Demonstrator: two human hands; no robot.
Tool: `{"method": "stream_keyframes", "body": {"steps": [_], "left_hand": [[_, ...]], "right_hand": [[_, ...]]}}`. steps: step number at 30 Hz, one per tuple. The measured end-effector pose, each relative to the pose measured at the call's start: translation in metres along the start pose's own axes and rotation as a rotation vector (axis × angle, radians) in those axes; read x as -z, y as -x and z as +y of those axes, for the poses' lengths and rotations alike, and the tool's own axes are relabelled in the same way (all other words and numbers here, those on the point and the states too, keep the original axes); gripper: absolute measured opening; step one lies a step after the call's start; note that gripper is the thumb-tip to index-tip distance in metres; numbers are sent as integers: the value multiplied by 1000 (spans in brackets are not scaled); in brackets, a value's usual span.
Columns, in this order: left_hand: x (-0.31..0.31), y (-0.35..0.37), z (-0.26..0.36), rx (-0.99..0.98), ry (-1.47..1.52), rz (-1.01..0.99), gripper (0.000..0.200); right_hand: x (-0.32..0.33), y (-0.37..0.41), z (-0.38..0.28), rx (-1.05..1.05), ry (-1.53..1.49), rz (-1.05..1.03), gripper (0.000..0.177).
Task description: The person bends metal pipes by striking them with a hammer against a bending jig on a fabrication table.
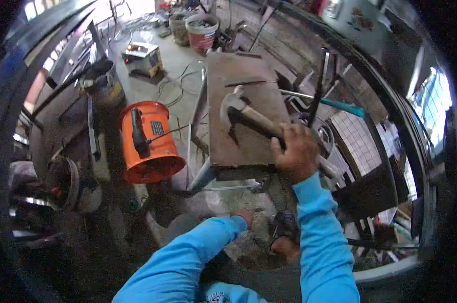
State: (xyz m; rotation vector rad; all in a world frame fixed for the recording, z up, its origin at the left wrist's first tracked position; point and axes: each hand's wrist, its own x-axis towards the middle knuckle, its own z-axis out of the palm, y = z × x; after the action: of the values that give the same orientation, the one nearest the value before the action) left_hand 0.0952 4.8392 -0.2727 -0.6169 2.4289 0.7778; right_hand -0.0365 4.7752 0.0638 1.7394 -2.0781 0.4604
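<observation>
In the head view, the right hand (300, 151), right of centre, is clenched around the handle of a hammer (251, 117). The hammer's head is raised just above the rusty steel table (228, 146) in the middle of the frame. The left hand (245, 216) sits lower, under the table's near edge, and its grip cannot be told. An orange fan (148, 144) lies on the floor left of the table, and a teal-handled tool (339, 106) lies to the right.
</observation>
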Motion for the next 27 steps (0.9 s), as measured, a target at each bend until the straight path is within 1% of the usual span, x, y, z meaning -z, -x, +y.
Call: {"method": "stream_keyframes", "body": {"steps": [2, 4, 5, 7, 9, 11, 12, 13, 14, 16, 17, 18, 19, 20, 22, 23, 24, 25, 27], "left_hand": [[60, 79, 12, -145, -39, 154, 54], [80, 130, 10, -300, 36, 356, 42], [92, 154, 0, -380, 68, 455, 37], [124, 199, -21, -593, 201, 793, 34], [212, 264, 5, -378, 417, 738, 27], [271, 269, -5, -382, 356, 964, 20], [308, 277, 4, -389, 276, 1107, 17], [343, 267, -5, -470, 353, 1046, 14], [369, 241, -23, -445, 378, 980, 12], [419, 207, -40, -327, 347, 809, 19], [423, 180, -52, -278, -138, 752, 20], [427, 153, -66, -213, -786, 753, 21], [431, 127, -78, -234, -1256, 780, 23], [428, 128, -74, -193, -1024, 977, 24], [422, 127, -74, -108, -527, 1304, 26], [413, 125, -78, -60, -262, 1429, 28], [401, 123, -82, -6, 13, 1532, 29], [395, 164, -56, 166, -514, 1322, 40], [387, 199, -9, 400, 116, 1054, 49]], "right_hand": [[-5, 2, 4, -11, 9, 12, 39], [-6, 4, 4, -4, 17, 29, 39], [2, 3, 2, -30, -12, -12, 39], [15, 11, 0, -85, -72, -118, 39], [37, 28, 10, -221, -247, -135, 37], [50, 55, 25, -338, -445, -160, 36], [54, 69, 36, -389, -560, -172, 36], [70, 81, 38, -409, -595, -156, 37], [73, 97, 43, -540, -595, -150, 41], [87, 116, 49, -721, -858, -272, 45], [93, 124, 53, -811, -991, -329, 47], [91, 134, 56, -781, -1026, -271, 47], [80, 143, 61, -751, -1061, -211, 47], [64, 153, 66, -722, -1099, -151, 48], [24, 173, 72, -777, -1044, -5, 46], [19, 183, 76, -767, -1132, -43, 47], [34, 180, 67, -761, -1218, -84, 48], [44, 179, 63, -792, -1194, -146, 49], [58, 176, 61, -835, -1128, -264, 50]]}}
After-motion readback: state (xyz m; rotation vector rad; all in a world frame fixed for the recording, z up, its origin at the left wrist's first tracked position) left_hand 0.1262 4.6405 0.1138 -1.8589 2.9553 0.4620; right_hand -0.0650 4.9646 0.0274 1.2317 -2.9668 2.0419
